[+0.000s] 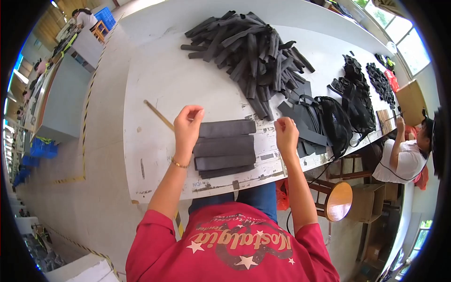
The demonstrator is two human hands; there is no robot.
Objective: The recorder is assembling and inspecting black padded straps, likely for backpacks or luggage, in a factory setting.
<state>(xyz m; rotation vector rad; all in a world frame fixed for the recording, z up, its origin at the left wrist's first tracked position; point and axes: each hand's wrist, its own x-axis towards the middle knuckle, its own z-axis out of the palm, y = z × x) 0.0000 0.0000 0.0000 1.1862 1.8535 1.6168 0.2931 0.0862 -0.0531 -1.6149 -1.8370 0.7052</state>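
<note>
Dark grey fabric strips (224,146) lie side by side on the white table in front of me, overlapping in a short stack near its front edge. My left hand (189,128) is by the left end of the farthest strip (230,127), fingers curled in toward the thumb. Just past that strip's right end, apart from it, my right hand (287,135) is closed with fingertips together. Whatever either hand may hold is too small or hidden to make out. Beyond them, a big heap of rolled or folded dark strips (253,51) covers the far middle of the table.
A wooden ruler-like stick (159,115) lies by my left hand. To the right are flat dark pieces (307,127), a black bag (336,124) and black strap bundles (357,94). A round wooden stool (338,201) stands below. Another person (404,157) sits at the right.
</note>
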